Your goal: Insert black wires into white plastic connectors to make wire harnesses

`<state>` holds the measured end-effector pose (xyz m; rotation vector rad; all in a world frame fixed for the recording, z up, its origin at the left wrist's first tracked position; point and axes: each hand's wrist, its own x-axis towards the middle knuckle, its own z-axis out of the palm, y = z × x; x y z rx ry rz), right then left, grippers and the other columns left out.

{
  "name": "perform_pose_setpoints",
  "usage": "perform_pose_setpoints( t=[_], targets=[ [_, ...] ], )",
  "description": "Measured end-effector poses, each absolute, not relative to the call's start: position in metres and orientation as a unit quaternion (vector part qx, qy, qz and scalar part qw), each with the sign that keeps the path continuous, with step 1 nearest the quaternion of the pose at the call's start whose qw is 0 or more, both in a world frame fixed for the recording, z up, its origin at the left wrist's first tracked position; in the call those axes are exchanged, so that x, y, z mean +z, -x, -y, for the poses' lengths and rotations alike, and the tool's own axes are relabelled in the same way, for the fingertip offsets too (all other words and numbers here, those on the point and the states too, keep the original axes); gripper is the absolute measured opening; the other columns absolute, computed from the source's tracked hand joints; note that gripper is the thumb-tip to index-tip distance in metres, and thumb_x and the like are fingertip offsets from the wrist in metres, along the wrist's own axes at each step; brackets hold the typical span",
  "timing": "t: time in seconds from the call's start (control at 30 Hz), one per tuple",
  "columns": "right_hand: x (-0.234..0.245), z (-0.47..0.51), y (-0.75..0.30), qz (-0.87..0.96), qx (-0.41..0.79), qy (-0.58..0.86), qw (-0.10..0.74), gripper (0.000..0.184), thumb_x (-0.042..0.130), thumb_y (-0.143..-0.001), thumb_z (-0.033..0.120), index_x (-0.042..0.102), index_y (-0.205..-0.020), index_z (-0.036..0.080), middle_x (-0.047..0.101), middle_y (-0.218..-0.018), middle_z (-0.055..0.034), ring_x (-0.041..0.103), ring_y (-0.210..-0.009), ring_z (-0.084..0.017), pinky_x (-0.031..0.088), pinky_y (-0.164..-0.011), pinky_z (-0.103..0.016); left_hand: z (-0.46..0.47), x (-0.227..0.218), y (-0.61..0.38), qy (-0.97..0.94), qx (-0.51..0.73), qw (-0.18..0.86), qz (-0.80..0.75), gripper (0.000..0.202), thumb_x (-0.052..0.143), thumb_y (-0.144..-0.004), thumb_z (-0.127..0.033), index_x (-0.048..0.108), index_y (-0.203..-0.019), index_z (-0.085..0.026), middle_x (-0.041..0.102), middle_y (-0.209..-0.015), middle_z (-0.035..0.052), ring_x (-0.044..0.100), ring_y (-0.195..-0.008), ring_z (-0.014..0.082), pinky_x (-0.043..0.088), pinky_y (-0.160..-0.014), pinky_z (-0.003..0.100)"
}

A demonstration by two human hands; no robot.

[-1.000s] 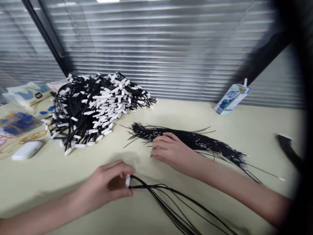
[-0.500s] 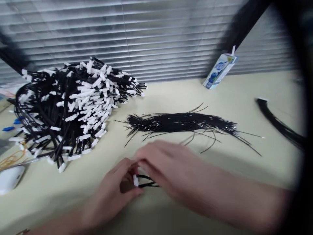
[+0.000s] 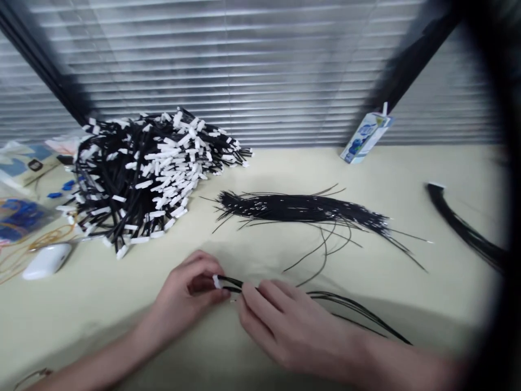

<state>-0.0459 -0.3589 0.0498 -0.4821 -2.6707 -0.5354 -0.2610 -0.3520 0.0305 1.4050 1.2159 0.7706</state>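
Left hand [image 3: 185,296] pinched closed on the white tag [image 3: 217,281] end of a thin wire bundle [image 3: 358,312], low on the table [image 3: 285,168]. Right hand [image 3: 285,326], at three o'clock of it, fingertips touching the bundle; its grip cannot be told. Bundle trails toward four o'clock. Loose wires [image 3: 301,207] lie at twelve o'clock, tagged pile [image 3: 150,174] at ten.

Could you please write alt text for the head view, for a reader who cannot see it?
A left hand pinches a white connector on a few black wires low on a cream table, and the right hand touches the wires beside it. Behind lie a loose bundle of wires, a big pile of white-tipped wires, and a carton by the blinds.
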Motion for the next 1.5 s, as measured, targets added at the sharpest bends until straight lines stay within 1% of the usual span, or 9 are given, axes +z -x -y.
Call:
perform_pose_setpoints(
  t=[0.23, 0.4, 0.5, 0.63, 0.77, 1.1, 1.17, 1.37, 1.5],
  targets=[
    [0.043, 0.356, 0.038, 0.931, -0.291, 0.118, 0.184, 0.022, 0.045, -0.085, 0.012, 0.061, -0.099, 0.008, 0.062, -0.097, -0.0127, 0.055, -0.07, -0.017, 0.04, -0.062, -0.032, 0.363, 0.033, 0.262, -0.555, 0.331, 0.559, -0.519, 0.015, 0.067, -0.076, -0.027, 0.063, -0.087, -0.016, 0.062, -0.084, 0.0014, 0.057, -0.081, 0.0134, 0.044, -0.075, 0.023],
    [0.039, 0.354, 0.039, 0.938, -0.215, 0.163, 0.216, 0.023, 0.044, -0.084, 0.007, 0.061, -0.099, 0.007, 0.062, -0.087, -0.0091, 0.055, -0.071, -0.018, 0.042, -0.063, -0.032, 0.359, 0.031, 0.257, -0.525, 0.367, 0.543, -0.544, 0.015, 0.067, -0.077, -0.03, 0.062, -0.083, -0.017, 0.062, -0.077, -0.0003, 0.055, -0.076, 0.0123, 0.042, -0.072, 0.023],
    [0.038, 0.363, 0.044, 0.951, -0.051, 0.187, 0.242, 0.022, 0.039, -0.086, 0.006, 0.059, -0.095, 0.01, 0.061, -0.082, -0.0063, 0.054, -0.071, -0.017, 0.044, -0.062, -0.029, 0.363, 0.031, 0.255, -0.489, 0.397, 0.552, -0.547, 0.013, 0.066, -0.078, -0.029, 0.06, -0.083, -0.018, 0.062, -0.077, -0.0006, 0.055, -0.078, 0.0129, 0.042, -0.075, 0.024],
    [0.038, 0.373, 0.057, 0.81, 0.385, 0.339, 0.285, 0.012, 0.039, -0.091, 0.015, 0.049, -0.084, 0.018, 0.057, -0.075, -0.0001, 0.053, -0.069, -0.011, 0.044, -0.06, -0.02, 0.365, 0.034, 0.259, -0.435, 0.408, 0.612, -0.519, 0.012, 0.068, -0.077, -0.026, 0.06, -0.079, -0.017, 0.065, -0.077, 0.001, 0.056, -0.076, 0.0135, 0.041, -0.073, 0.024],
    [0.052, 0.367, 0.072, 0.652, 0.65, 0.33, 0.211, 0.009, 0.043, -0.09, 0.026, 0.045, -0.086, 0.019, 0.047, -0.069, 0.0041, 0.043, -0.058, -0.007, 0.035, -0.05, -0.017, 0.361, 0.037, 0.266, -0.401, 0.393, 0.675, -0.479, 0.014, 0.071, -0.074, -0.025, 0.062, -0.08, -0.016, 0.065, -0.075, 0.0011, 0.057, -0.072, 0.0126, 0.042, -0.069, 0.023],
    [0.079, 0.351, 0.081, 0.889, 0.26, 0.323, 0.194, 0.014, 0.046, -0.082, 0.015, 0.057, -0.085, 0.023, 0.061, -0.074, 0.0001, 0.054, -0.063, -0.014, 0.037, -0.053, -0.024, 0.361, 0.043, 0.271, -0.38, 0.358, 0.757, -0.394, 0.006, 0.072, -0.073, -0.016, 0.066, -0.074, -0.016, 0.066, -0.07, -0.0008, 0.059, -0.069, 0.0095, 0.045, -0.064, 0.018],
    [0.081, 0.351, 0.079, 0.881, 0.275, 0.322, 0.211, 0.015, 0.045, -0.082, 0.014, 0.056, -0.081, 0.023, 0.06, -0.07, 0.0021, 0.053, -0.059, -0.012, 0.036, -0.05, -0.022, 0.362, 0.043, 0.272, -0.382, 0.349, 0.764, -0.386, 0.005, 0.071, -0.073, -0.015, 0.066, -0.074, -0.016, 0.067, -0.071, -0.0008, 0.061, -0.069, 0.01, 0.046, -0.064, 0.018],
    [0.082, 0.346, 0.073, 0.707, 0.574, 0.374, 0.176, 0.013, 0.041, -0.09, 0.025, 0.053, -0.083, 0.025, 0.041, -0.048, 0.0094, 0.031, -0.038, -0.006, 0.021, -0.033, -0.015, 0.363, 0.04, 0.275, -0.361, 0.342, 0.771, -0.398, 0.007, 0.07, -0.074, -0.014, 0.066, -0.08, -0.016, 0.068, -0.073, 0.0, 0.063, -0.068, 0.0107, 0.048, -0.066, 0.02],
    [0.077, 0.345, 0.071, 0.779, 0.439, 0.384, 0.23, 0.011, 0.05, -0.083, 0.019, 0.055, -0.076, 0.024, 0.046, -0.047, 0.0095, 0.036, -0.038, -0.004, 0.024, -0.035, -0.014, 0.363, 0.04, 0.276, -0.343, 0.344, 0.791, -0.372, 0.01, 0.07, -0.074, -0.014, 0.066, -0.083, -0.016, 0.068, -0.074, 0.0002, 0.063, -0.069, 0.0104, 0.049, -0.066, 0.02]
  ],
)
